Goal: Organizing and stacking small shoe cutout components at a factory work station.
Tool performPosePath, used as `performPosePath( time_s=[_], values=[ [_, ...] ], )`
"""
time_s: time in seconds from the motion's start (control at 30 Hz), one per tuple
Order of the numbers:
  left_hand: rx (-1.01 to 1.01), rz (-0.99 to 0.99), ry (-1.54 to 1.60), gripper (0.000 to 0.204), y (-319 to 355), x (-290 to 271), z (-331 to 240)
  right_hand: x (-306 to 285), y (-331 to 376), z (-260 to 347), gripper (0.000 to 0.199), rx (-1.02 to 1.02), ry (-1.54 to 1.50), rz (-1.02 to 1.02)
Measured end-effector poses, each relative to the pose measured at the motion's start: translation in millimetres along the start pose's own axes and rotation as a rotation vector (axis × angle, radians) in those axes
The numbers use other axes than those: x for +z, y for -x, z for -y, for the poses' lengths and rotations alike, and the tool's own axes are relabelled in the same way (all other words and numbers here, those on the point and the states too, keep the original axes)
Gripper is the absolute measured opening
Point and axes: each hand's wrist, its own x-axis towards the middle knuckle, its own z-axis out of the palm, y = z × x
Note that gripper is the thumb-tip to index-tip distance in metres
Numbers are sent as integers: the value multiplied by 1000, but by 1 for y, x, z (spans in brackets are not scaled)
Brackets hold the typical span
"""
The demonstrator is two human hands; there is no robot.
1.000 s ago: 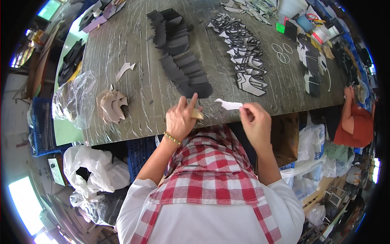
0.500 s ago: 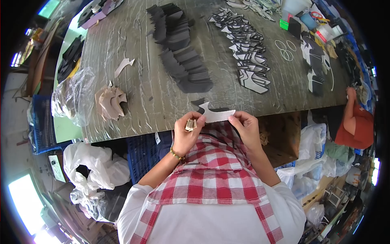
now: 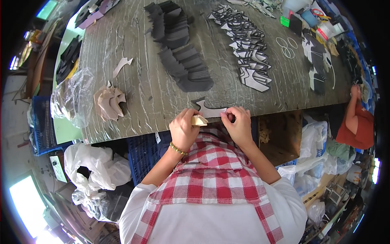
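Observation:
At the table's near edge, a white curved cut piece (image 3: 212, 113) lies over a dark piece of the same outline, whose pointed tip (image 3: 198, 100) shows past its left end. My right hand (image 3: 239, 125) is closed at the white piece's right end, thumb and fingertips pressed together on it. Curled around a small stack of pale cream pieces (image 3: 198, 120), my left hand (image 3: 184, 128) rests by the white piece's left end. Beyond my hands stand rows of dark grey cut pieces (image 3: 187, 69) and a row of white-faced, dark-edged pieces (image 3: 254, 77).
To the left are a pile of beige pieces (image 3: 109, 102), a loose white piece (image 3: 122, 66) and a clear plastic bag (image 3: 75, 97). Pale rings (image 3: 287, 52) lie right of the rows. A cardboard box (image 3: 280, 136) sits below the edge. Another person's arm (image 3: 354, 110) reaches in at far right.
The white piece has come down from between my hands onto the dark piece. My right hand has shifted left, and my left hand has turned with its stack.

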Motion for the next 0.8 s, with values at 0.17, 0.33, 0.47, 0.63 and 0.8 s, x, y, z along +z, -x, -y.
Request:
performPosePath(
  time_s=[0.17, 0.33, 0.47, 0.63, 0.8],
  values=[
    [19, -4, -28, 17, 0, 2, 1, -3, -5, 5, 20, 6, 14, 42],
    [126, -24, -127, 17, -2, 1, 4, -13, -13, 2, 18, -25, 145, 130],
    [159, 52, -216, 23, -5, -2, 0, -14, -15, 4, 22, -170, 131, 122],
    [125, 58, -67, 38, -9, -5, -2, -17, -20, -14, 16, -201, 79, 128],
    [-204, 213, 512, 31, -4, -19, 7, -60, -40, -48, 11, -166, 271, -86]
  ],
)
